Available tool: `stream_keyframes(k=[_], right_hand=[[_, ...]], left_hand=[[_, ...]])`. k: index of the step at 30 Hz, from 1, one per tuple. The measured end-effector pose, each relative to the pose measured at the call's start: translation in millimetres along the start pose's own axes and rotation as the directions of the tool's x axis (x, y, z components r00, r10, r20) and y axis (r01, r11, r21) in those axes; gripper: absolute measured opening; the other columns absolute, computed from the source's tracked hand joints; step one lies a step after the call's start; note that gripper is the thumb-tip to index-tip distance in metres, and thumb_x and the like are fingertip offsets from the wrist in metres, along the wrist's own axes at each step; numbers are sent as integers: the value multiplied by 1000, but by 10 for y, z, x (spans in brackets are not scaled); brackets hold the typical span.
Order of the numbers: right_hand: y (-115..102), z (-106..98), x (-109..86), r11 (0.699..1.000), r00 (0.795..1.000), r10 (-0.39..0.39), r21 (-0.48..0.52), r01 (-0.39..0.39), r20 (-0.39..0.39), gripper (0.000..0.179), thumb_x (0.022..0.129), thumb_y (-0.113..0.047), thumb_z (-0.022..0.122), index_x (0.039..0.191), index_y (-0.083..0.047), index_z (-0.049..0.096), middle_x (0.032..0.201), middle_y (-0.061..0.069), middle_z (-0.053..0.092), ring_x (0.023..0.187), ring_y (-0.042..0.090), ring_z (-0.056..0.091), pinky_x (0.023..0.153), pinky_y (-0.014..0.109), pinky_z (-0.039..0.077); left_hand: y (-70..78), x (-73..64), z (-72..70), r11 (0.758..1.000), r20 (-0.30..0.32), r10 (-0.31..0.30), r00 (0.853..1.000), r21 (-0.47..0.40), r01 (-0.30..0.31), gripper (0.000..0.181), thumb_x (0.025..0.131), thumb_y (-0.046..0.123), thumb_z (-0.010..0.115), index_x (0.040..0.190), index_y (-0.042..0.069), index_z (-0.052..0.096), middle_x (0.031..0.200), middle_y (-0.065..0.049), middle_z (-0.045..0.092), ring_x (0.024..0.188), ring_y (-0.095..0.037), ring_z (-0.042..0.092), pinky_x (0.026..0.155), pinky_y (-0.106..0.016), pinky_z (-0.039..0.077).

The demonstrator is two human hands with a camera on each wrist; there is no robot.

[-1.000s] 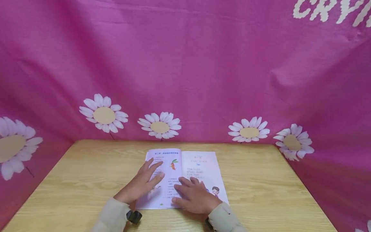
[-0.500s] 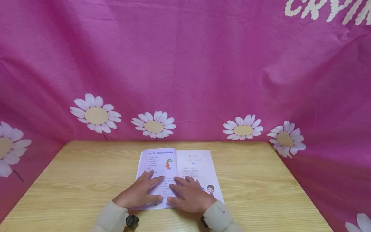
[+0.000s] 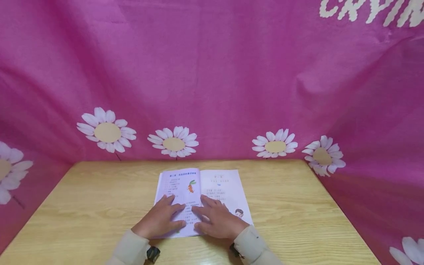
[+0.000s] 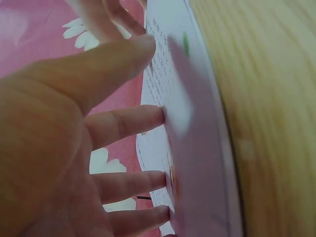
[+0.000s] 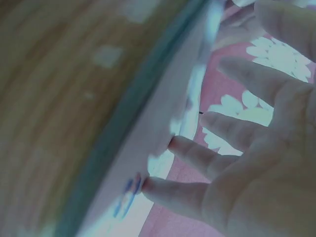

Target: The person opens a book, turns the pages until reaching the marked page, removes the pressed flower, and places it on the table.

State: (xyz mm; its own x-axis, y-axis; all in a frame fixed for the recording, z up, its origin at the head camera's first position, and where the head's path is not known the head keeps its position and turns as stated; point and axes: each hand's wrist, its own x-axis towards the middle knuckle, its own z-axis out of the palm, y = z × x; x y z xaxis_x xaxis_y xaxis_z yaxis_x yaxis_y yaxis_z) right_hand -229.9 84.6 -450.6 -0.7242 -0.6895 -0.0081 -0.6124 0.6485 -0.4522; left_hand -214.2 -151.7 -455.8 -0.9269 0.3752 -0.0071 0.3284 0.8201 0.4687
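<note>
An open booklet (image 3: 225,186) with printed text and a small carrot picture lies flat on the wooden table. My left hand (image 3: 160,218) rests on the left page, fingers spread and fingertips touching the paper, as the left wrist view confirms. Across the lower part of the right page and the fold lies my right hand (image 3: 220,219), its fingers spread too. In the right wrist view, two fingertips of the right hand (image 5: 266,143) touch the page, while other fingers stand a little off it. Neither hand grips the booklet.
The wooden table (image 3: 291,213) stretches out on both sides of the booklet. Behind it and along its sides hangs a pink cloth (image 3: 218,81) printed with white daisies. A dark band with a small device (image 3: 153,254) sits at the left wrist.
My left hand has come down the left page toward its lower part, uncovering the upper text. My right hand has shifted slightly near the fold. The head view has turned a little to the right.
</note>
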Motion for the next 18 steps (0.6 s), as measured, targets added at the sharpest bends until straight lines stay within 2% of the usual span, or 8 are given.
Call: stream_keyframes(k=[6,12,18], right_hand=[[71,-161,-32,984,999,27,176,-18,-47,56,94,-45,57,143,-17,49,156,19,23,137,42,30,102,62,34],[146,-249,-112,977,989,105,198,-84,-101,62,93,-43,60,144,-12,45,154,23,23,139,42,27,106,60,31],[246,-310,-164,958,960,248,178,-223,-133,71,88,-44,67,144,-9,43,152,27,26,141,44,21,108,62,24]], left_hand=[[-1,23,11,1000,-32,7,999,28,-6,51,87,43,68,126,11,65,140,-27,46,132,-51,34,105,-63,30],[-1,-12,47,999,-58,35,998,26,-34,48,87,42,68,124,11,66,138,-29,47,131,-53,35,105,-63,29],[-4,-28,32,999,-42,34,999,42,-33,49,87,42,68,126,12,63,140,-27,45,132,-51,33,105,-63,28]])
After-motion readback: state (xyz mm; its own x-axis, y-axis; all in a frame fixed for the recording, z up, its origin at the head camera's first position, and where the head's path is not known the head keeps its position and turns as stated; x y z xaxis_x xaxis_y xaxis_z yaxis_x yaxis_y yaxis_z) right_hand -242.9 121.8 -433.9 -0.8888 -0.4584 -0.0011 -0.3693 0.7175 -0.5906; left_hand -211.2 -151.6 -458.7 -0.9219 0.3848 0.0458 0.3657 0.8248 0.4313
